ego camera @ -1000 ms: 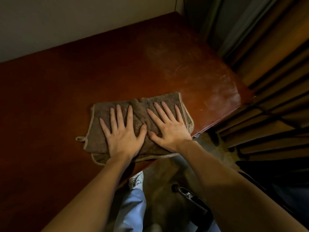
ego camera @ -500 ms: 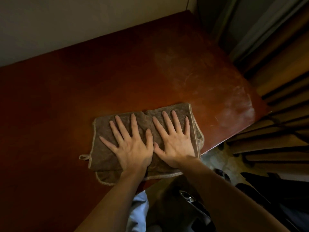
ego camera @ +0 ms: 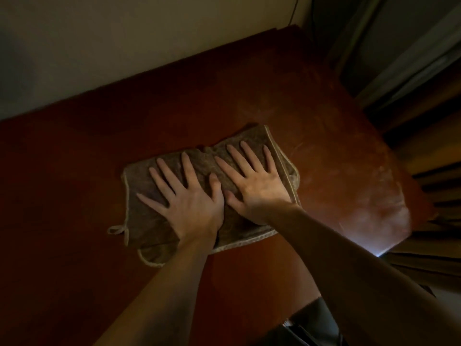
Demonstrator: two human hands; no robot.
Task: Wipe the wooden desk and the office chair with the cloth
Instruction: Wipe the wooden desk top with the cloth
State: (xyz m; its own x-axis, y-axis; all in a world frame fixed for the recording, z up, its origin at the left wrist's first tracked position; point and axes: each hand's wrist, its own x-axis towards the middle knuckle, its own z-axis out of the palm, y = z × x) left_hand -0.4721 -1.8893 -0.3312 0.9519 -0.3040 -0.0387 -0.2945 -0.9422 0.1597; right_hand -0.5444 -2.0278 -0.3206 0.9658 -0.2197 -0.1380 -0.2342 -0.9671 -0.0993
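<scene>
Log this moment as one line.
step: wiping desk | left hand flat on cloth | right hand flat on cloth | chair: not wiped yet

Desk (ego camera: 74, 196): reddish-brown wood, smooth, low sheen; I see pale dusty smears and fine scratches near its right end. Cloth (ego camera: 147, 216): brown, nubby terry, matt, pale stitched edging and a small hanging loop. Wall (ego camera: 124, 46): flat matt paint. Dark thing at bottom right, material unclear to me.

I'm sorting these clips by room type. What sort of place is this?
Probably a home office or bedroom corner: a wooden desk against a plain wall, curtains at the right.
</scene>
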